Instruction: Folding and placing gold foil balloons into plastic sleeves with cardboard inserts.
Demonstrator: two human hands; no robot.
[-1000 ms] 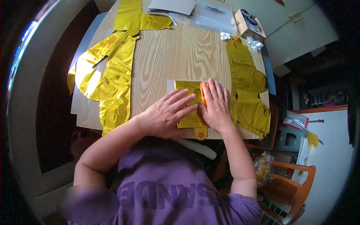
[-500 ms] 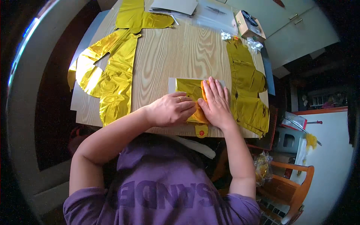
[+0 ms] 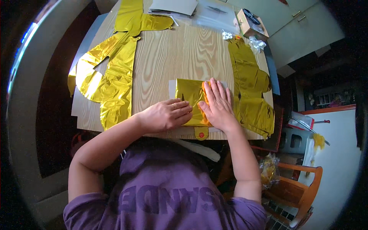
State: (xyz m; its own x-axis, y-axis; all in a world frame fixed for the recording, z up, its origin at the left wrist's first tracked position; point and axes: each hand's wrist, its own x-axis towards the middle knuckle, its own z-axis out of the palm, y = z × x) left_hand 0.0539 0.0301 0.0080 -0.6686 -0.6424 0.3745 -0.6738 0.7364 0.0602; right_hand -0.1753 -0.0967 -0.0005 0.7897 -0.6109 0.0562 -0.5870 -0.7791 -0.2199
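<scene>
Open-topped box (image 3: 243, 26) at far right of the counter (image 3: 165, 69), dark item (image 3: 251, 17) inside. Clear plastic bag (image 3: 269, 170) at near right by the wooden chair (image 3: 303, 193), yellowish stuff showing through, contents unclear. Folded gold foil (image 3: 188, 87) lies at the near edge, just right of middle, on a pale sheet (image 3: 172, 89), tab poking out on the near side. Right hand (image 3: 219, 105) is flat, fingers stretched out, pressing on the foil's right part beside an orange piece (image 3: 204, 100). Left hand (image 3: 168, 114) has bent fingers at the foil's left side; can't tell if it grips. Counter is light wood grain: big gold foil shape (image 3: 117, 84) left, another (image 3: 249, 76) right, stacked sheets (image 3: 172, 6) and clear plastic (image 3: 215, 18) far. Pale cabinet (image 3: 303, 32) far right.
</scene>
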